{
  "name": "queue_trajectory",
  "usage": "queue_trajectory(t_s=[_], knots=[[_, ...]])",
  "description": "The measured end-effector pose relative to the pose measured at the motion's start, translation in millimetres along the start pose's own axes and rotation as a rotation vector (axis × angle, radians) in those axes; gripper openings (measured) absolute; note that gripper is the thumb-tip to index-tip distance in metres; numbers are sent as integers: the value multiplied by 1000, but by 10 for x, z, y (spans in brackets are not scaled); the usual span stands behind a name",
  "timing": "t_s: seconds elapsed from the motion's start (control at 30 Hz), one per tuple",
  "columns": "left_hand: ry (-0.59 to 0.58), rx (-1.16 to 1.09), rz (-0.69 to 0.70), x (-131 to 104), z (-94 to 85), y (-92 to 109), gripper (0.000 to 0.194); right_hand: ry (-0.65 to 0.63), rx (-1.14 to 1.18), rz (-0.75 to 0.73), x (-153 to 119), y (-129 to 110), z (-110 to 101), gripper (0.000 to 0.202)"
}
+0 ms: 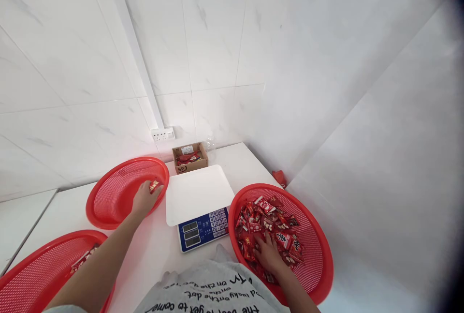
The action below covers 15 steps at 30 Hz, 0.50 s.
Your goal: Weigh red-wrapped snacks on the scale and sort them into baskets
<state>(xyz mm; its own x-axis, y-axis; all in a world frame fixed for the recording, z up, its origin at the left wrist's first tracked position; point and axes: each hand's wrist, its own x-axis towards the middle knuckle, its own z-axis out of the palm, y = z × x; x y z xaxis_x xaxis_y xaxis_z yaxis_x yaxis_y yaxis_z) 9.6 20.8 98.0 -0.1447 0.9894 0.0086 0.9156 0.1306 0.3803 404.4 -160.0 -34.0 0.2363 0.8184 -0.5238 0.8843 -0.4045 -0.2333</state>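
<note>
My left hand (144,200) is over the right side of the far red basket (97,197), its fingers closed on a small red-and-cream snack packet (154,186). Inside the right red basket (319,260), my right hand (268,253) rests on a pile of red wrapped snack packets (266,205), its fingers spread apart. Between the two baskets stands a white weighing scale with a bare pan (199,192) and a blue keypad panel (205,228).
A near-left red basket (32,274) holds some packets (84,260), partly hidden by my left forearm. Behind the scale, a small cardboard box (190,157) contains red packets, with clear plastic (210,144) beside it. A wall socket (163,134) sits above the white table (145,250).
</note>
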Motion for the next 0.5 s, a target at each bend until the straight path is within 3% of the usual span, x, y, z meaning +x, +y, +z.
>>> queue_trajectory(t_s=[0.1,0.23,0.37,0.5], knots=[[-14,-56,-96,62,-24,-220,56,0,-6,-4,1,-1,3,56],[-69,-27,-83,-1,165,-406,62,8,-37,-7,26,20,42,56],[-31,51,63,-222,387,-464,60,1,-48,-26,64,53,73,57],[79,13,314,-532,585,-417,52,25,-24,-30,32,26,24,56]])
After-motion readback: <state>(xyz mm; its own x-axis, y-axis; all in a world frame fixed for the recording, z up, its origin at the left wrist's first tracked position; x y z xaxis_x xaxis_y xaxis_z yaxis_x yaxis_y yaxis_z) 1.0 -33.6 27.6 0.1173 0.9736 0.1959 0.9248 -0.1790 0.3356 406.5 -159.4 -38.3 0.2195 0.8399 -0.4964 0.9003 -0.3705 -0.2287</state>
